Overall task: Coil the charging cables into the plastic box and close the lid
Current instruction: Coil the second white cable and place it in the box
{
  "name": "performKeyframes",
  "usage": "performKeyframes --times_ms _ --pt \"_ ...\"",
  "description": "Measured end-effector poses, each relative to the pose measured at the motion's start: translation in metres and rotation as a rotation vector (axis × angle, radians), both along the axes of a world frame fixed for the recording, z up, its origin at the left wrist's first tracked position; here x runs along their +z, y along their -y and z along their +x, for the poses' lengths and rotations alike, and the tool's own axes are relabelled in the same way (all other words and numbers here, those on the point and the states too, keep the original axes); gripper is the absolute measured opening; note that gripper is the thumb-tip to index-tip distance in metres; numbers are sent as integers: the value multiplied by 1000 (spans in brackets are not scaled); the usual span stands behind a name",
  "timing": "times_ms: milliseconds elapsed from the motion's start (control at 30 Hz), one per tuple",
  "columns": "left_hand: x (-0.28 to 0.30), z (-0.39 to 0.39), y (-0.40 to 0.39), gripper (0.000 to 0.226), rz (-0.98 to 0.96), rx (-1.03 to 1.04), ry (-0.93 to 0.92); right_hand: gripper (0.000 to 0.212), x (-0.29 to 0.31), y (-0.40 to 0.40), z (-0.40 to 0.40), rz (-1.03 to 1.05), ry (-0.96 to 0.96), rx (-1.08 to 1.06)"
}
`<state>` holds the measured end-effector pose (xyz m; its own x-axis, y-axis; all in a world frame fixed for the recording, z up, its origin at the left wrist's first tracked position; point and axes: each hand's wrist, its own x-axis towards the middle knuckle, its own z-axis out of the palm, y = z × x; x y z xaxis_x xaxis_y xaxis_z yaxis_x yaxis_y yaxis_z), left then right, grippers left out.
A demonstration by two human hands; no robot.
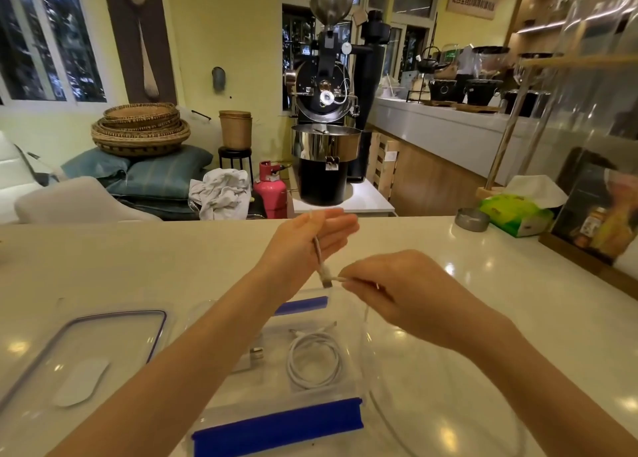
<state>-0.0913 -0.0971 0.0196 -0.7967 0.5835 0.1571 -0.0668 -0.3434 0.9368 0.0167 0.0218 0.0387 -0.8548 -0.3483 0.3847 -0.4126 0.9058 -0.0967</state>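
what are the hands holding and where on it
A white charging cable: left hand holds the end near its plug, right hand pinches the cord beside it.

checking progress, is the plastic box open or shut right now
Open. The lid lies flat on the counter left of the plastic box, and a coiled white cable shows inside.
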Motion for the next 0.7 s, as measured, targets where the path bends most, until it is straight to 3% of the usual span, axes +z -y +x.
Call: performKeyframes --times_ms 100,167,233,333,400,533,700 --pt "0 14 6 33 -304 -40 -211 14 8 -14 -10 -127 -133 87" --pt "1 21 6 33 -361 -132 -230 15 13 -22 -18 -234 -184 98" --pt "1 25 6 36 -304 -236 -108 17 19 -27 -24 -403 -167 104" --pt "2 21 9 59 -92 -416 167 20 21 -31 -31 -552 -134 116" --pt "2 18 12 63 -18 -504 217 20 18 -30 -36 -601 -119 110" --pt "8 19 17 38 89 -623 283 12 4 -30 -46 -751 -43 72" --pt "11 11 24 18 285 -841 412 20 -19 -24 -55 -796 109 70"
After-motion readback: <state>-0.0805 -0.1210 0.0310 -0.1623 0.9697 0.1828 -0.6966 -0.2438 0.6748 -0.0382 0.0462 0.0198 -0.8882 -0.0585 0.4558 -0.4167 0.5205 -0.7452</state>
